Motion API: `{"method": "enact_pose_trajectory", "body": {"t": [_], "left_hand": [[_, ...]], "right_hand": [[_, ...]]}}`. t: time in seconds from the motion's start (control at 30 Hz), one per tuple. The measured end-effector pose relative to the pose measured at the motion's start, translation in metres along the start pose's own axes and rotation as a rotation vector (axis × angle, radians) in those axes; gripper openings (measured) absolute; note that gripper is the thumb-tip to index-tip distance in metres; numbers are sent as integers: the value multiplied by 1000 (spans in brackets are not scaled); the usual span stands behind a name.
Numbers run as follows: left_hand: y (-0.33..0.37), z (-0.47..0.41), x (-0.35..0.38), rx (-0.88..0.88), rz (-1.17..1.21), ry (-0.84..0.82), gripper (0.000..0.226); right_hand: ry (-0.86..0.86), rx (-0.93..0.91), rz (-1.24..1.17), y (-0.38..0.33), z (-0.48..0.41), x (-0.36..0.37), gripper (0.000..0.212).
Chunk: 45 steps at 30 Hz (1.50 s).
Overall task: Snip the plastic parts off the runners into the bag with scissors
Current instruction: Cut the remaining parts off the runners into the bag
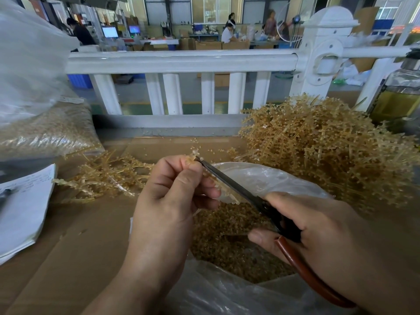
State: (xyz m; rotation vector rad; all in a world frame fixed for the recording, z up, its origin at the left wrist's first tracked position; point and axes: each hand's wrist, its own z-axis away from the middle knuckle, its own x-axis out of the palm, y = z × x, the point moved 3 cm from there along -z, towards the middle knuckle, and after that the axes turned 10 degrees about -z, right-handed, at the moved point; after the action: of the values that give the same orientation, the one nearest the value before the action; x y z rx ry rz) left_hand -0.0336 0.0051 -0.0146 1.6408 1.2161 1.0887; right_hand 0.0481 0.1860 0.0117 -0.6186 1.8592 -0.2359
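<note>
- The table (79, 235) was covered with brown cardboard, and loose amber crumbs were scattered over it toward twelve o'clock.
- A clear bag (261, 178) was seen lying open at the centre, with a heap of cut plastic parts (227, 235) inside it.
- A runner (223, 192) was pinched over the bag by the left hand (172, 196), whose fingers were curled round it.
- The scissors (229, 180) were gripped by their reddish-brown handles in the right hand (318, 226). The blades were drawn nearly together, with the tip laid at the runner's upper end.
- A tall pile of runners (322, 151) was stacked at two o'clock of the hands.
- A flatter scatter of runners (106, 176) was spread at ten o'clock.
- A written sheet of paper (22, 208) was laid at nine o'clock.
- A filled plastic sack (45, 130) was set at ten o'clock, beyond the paper.
- A glass bottle (400, 92) of yellowish liquid was stood at the two o'clock edge.
- A white railing (181, 57) was run across behind the table.
- Beyond it a workshop hall was seen at twelve o'clock, with seated workers (228, 32), cardboard boxes (235, 44) and lit monitors (110, 32).
</note>
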Motion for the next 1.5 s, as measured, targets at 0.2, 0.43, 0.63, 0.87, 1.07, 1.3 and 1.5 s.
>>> {"method": "enact_pose_trajectory", "body": {"t": [0.2, 0.43, 0.63, 0.87, 1.07, 1.3, 1.5], "left_hand": [[0, 0, -1, 19, -47, 3, 18], [-2, 1, 1, 24, -46, -23, 19], [-4, 0, 1, 26, -49, -13, 22], [-4, 0, 2, 19, -8, -31, 25], [-4, -1, 1, 14, 6, -43, 24], [-6, 0, 1, 2, 11, -42, 22], [-6, -1, 0, -16, 29, -41, 21]], "right_hand": [[-21, 4, -29, 0, 0, 0, 42], [-8, -8, -22, 1, 0, 3, 45], [24, -20, -23, 0, -1, 3, 41], [12, -17, -7, 1, 0, 1, 50], [19, -20, -10, -1, 0, 0, 52], [23, -30, 0, 0, 0, 0, 51], [10, -17, -11, 0, 1, 1, 52]]}}
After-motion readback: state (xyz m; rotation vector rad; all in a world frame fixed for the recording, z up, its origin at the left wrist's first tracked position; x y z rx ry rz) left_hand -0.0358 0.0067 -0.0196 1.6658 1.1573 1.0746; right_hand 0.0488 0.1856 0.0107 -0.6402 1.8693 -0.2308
